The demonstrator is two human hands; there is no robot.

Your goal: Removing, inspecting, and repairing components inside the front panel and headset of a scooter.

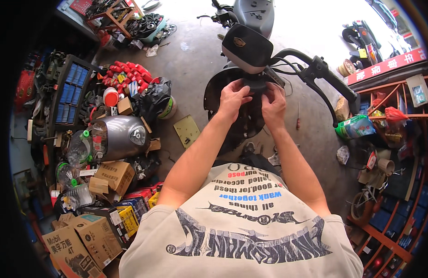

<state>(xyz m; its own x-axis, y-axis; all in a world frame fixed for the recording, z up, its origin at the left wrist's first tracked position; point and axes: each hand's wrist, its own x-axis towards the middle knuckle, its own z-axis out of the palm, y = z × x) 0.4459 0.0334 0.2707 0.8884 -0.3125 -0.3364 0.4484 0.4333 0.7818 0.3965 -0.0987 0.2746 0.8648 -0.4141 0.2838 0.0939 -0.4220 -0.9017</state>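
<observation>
Both my arms reach forward to the front of a scooter with a dark headlight cover (247,48). My left hand (232,98) is closed, its fingertips at the left edge of a small black part (255,86) just under that cover. On the opposite side my right hand (274,104) has its fingers bent together against the part's right edge. What kind of part it is cannot be made out. Below and around my hands is a black curved front panel (214,95). To the right extends the handlebar grip (337,85) with its black lever (326,99).
Left of me lie a grey scooter body panel (126,135), cardboard boxes (91,238), red bottles (130,74) and a black bag (156,95). A yellowish flat plate (186,130) and a screwdriver (298,121) rest on the floor. Orange shelving (385,241) stands at the right.
</observation>
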